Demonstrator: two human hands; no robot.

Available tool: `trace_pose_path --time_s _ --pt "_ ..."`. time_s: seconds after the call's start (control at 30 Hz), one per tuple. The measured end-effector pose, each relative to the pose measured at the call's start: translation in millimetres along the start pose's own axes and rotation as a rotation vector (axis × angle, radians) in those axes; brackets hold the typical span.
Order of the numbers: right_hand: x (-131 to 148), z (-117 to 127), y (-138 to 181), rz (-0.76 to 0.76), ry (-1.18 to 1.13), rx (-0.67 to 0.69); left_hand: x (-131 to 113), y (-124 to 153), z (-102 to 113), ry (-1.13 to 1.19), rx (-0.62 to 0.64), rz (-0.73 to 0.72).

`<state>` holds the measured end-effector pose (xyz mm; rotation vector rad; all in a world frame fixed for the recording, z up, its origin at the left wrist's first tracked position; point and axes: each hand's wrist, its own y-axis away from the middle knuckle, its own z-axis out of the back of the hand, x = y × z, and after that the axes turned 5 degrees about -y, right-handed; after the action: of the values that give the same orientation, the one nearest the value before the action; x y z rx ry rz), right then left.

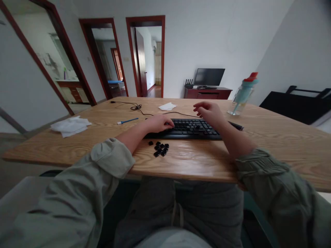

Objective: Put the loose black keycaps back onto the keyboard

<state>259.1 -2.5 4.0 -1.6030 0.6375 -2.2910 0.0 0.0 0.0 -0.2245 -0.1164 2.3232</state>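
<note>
Keyboard (184,136) parallel to near edge of table (204,158), beneath left hand (160,123), fingers' grip unclear; right hand (210,111) raised, fingers parted.

The head camera looks forward and down across the table (196,156), close by

A wood-grain table (196,158), smooth with a soft sheen, meets the plastic of a keyboard (192,131) and the glossy plastic of loose keys (163,152). Crumpled tissues (70,126) look like soft, matt paper; a bottle (243,96) shows see-through plastic. Sleeves (113,156) of matt, creased cloth contrast with door frames (162,55) in smooth, polished-looking wood.
</note>
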Motion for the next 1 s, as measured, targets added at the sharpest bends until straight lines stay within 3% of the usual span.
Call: trace_pose_path --time_s 0.1,0.2,0.37,0.6,0.8,1.0 --pt "-33.3 4.4 -2.2 0.03 0.291 0.039 3.7 5.0 0.4 0.025 0.003 -0.004" --pt "-40.3 9.4 1.8 0.024 0.343 0.04 10.0 7.9 -0.8 0.08 0.011 0.026" --pt "-33.1 3.2 4.3 0.057 0.352 0.075 17.1 6.6 -8.2 0.245 -0.096 0.06" --pt "-12.8 -27.5 22.7 0.28 0.285 0.271 4.5 4.0 -7.9 0.24 -0.333 0.01" --pt "-0.8 -43.8 33.7 0.434 0.36 0.278 0.4 2.0 -9.3 0.283 -0.399 -0.053" --pt "1.3 -42.6 37.9 0.512 0.392 0.249 -14.6 2.1 -5.2 0.439 -0.438 0.026"
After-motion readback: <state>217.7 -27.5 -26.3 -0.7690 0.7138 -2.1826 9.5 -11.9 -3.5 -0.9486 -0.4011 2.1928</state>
